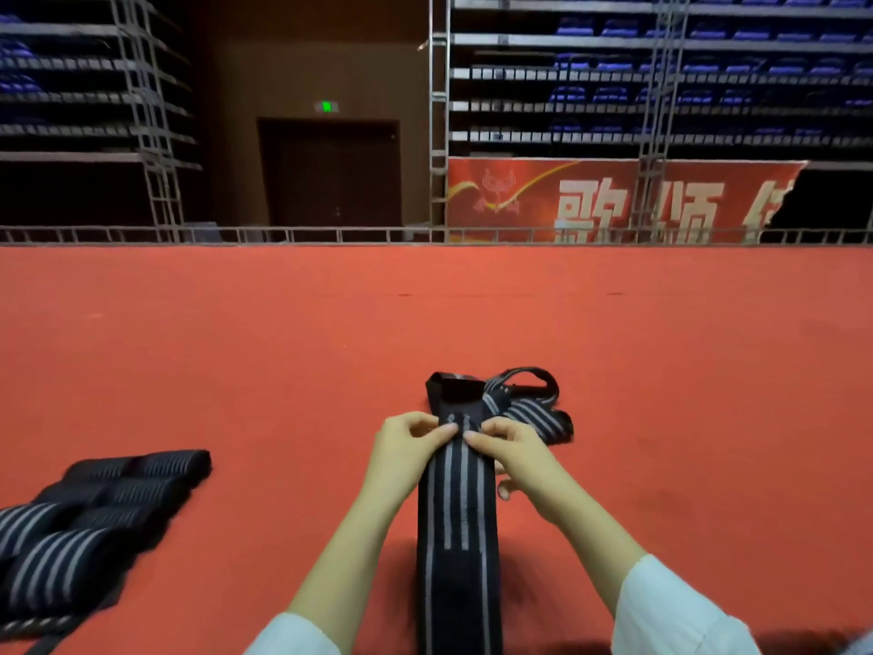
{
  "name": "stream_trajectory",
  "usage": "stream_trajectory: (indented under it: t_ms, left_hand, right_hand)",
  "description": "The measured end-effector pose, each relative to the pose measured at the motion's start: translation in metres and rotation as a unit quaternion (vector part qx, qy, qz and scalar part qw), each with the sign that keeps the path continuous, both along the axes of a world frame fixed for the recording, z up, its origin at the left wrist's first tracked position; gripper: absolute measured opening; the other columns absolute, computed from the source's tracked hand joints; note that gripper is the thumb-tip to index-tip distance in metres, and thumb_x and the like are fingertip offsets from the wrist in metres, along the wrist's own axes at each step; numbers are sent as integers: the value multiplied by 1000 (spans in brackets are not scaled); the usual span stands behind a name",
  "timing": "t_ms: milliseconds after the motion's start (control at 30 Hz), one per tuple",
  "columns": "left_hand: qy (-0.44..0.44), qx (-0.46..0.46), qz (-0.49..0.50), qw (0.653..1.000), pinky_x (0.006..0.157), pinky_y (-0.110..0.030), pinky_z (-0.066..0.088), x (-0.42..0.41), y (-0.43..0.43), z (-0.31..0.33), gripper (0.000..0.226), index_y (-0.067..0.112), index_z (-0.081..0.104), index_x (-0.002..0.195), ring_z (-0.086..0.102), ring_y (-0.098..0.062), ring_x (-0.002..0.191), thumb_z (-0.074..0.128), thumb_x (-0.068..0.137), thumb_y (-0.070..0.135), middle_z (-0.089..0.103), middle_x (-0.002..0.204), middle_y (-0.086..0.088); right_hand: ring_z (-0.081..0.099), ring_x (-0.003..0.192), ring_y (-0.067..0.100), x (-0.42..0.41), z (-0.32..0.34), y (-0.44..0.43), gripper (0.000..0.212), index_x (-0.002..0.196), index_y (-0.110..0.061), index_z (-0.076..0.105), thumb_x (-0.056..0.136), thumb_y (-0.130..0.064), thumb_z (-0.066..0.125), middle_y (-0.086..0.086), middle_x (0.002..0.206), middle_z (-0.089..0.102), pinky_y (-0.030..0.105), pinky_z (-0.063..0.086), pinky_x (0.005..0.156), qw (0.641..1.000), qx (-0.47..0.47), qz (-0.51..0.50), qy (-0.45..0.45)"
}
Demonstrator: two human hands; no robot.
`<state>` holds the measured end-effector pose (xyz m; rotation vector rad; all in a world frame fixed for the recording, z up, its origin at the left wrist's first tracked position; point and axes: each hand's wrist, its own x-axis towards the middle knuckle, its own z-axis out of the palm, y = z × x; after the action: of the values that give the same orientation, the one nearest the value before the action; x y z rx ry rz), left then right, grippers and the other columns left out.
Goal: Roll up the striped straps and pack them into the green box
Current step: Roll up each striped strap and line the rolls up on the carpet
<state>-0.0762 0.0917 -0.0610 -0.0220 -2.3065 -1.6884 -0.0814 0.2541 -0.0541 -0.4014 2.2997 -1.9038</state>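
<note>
A long black strap with grey stripes (457,522) lies flat on the red carpet, running from the bottom edge away from me. My left hand (406,442) and my right hand (508,449) pinch it side by side at its far part. Beyond my fingers the strap bunches into loose folds and a loop (519,399). Several rolled striped straps (85,517) lie together at the lower left. No green box is in view.
Red carpet (236,347) stretches wide around the straps. A low metal rail (330,234) borders its far edge. Behind it stand tiered blue seats, metal truss towers (438,115), a dark doorway and a red banner (614,200).
</note>
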Motion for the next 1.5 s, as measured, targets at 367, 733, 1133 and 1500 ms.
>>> stream_trajectory:
  t_ms: [367,733,1133,1500]
  left_hand:
    - [-60,-38,-66,995,78,-34,52,-60,-15,-72,6,17,67,84,64,-12,78,73,84,20,71,83,4]
    - [-218,23,-203,954,81,-30,51,-87,-50,-92,11,14,73,95,61,-17,87,72,84,15,73,97,-10]
    - [-219,18,-233,947,89,-27,53,-96,-62,-97,22,8,71,101,68,-15,95,69,81,-1,74,104,-6]
    - [-203,120,-169,957,70,-28,54,-78,-62,-80,18,4,73,98,66,-20,76,72,80,5,73,94,-17]
  right_hand:
    - [41,40,9,-61,-74,-7,8,90,-8,57,92,-14,62,3,63,48,19,31,34,998,26,2,-60]
    - [53,64,8,-108,-120,5,14,99,-22,67,88,-14,66,-2,85,65,22,42,65,980,175,-80,44]
    - [49,54,4,-113,-98,3,12,80,-7,74,82,-19,75,-3,63,62,17,41,57,981,147,60,-108]
    - [69,82,18,-113,-98,-5,24,105,-8,70,86,2,61,14,98,74,25,57,69,975,-70,65,-201]
